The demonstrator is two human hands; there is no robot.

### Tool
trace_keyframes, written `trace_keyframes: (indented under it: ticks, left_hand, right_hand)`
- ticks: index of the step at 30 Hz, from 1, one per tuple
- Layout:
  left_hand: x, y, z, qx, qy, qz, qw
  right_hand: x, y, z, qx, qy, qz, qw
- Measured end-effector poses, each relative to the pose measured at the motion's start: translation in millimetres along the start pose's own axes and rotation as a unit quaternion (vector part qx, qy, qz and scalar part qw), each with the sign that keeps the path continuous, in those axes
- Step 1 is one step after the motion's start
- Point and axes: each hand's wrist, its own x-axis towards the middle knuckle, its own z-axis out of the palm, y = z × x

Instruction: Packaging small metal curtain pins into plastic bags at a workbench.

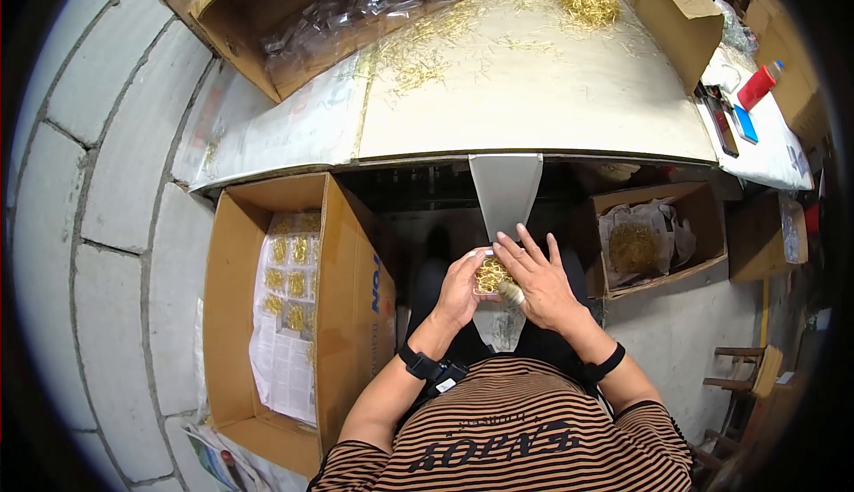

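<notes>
My left hand point(460, 287) is closed around the side of a small clear plastic box point(485, 294) in front of my body. Gold-coloured metal pieces point(491, 273), thin and pin-like, fill the box. Over its right side lies my right hand point(540, 286), palm down, with the fingers stretched out and apart. A pale wrapping point(511, 293) covers my right thumb, which touches the box's contents or edge. Beneath both hands a grey metal chute point(504, 191) runs down from the table's front edge toward my lap.
On the table point(534, 100) lie scattered gold pieces and a heaped pile point(590, 3). A carton point(267, 25) of clear plastic boxes stands far left. Another carton point(342, 314) at my left holds filled boxes; one at right point(703, 265) holds loose pieces. A red bottle point(757, 88) lies far right.
</notes>
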Motion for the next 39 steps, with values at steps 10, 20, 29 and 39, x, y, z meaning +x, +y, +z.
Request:
trace_keyframes:
  ticks: [10,20,29,39]
  left_hand:
    - [-1.5,-1.7,14.0,0.073,0.030,0.035,0.996]
    - [-3.6,8.0,18.4,0.036,0.015,0.053,0.998]
    - [-3.9,2.0,17.5,0.073,0.028,0.045,0.996]
    - [-4.8,3.0,16.5,0.059,0.011,0.046,0.997]
  right_hand:
    - [2.7,6.8,-13.5,0.160,0.074,0.023,0.984]
    - [-6.4,23.5,8.4,0.619,0.114,0.240,0.739]
    - [0.1,21.4,5.1,0.546,0.118,0.247,0.792]
    - [11.3,23.5,-10.8,0.511,0.018,0.236,0.827]
